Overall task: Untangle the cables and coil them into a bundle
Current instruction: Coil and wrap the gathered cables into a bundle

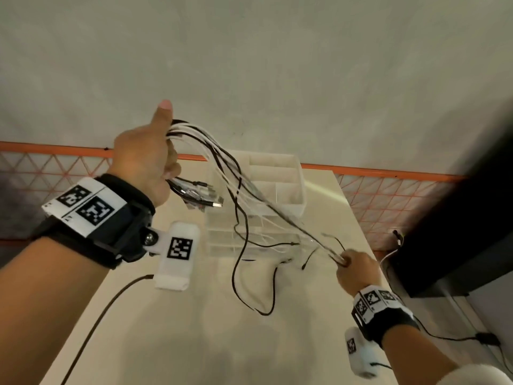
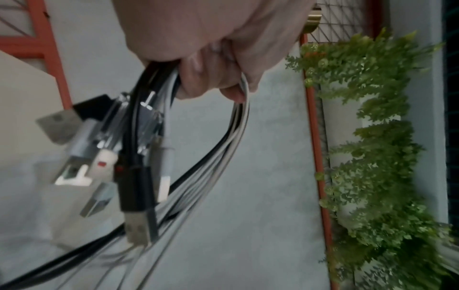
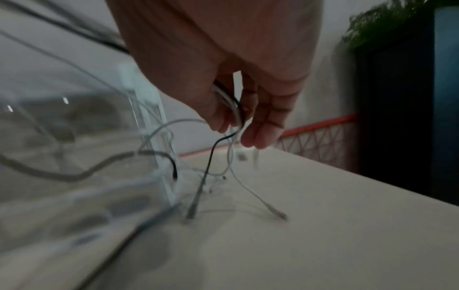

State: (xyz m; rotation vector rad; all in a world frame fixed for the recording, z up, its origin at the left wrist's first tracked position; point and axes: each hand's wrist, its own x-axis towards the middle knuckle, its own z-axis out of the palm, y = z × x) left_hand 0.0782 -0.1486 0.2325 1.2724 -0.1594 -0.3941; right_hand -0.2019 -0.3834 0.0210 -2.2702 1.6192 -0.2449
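Observation:
A bunch of black and white cables (image 1: 222,159) is stretched in the air between my two hands. My left hand (image 1: 147,159), raised at the left with its thumb up, grips one end of the cables (image 2: 223,141); several USB plugs (image 2: 134,186) hang below its fingers. Lower right, my right hand (image 1: 356,269) holds the other end of the cables (image 3: 229,104) just above the table. Loose cable tails (image 3: 248,186) with small plugs dangle from it onto the table, and a black loop (image 1: 249,287) sags in the middle.
A clear plastic drawer unit with a white tray (image 1: 277,184) on top stands on the pale table (image 1: 194,343) behind the cables. An orange mesh railing (image 1: 388,195) runs along the table's far edge. A dark cabinet (image 1: 466,218) stands at the right. A green plant (image 2: 372,157) hangs nearby.

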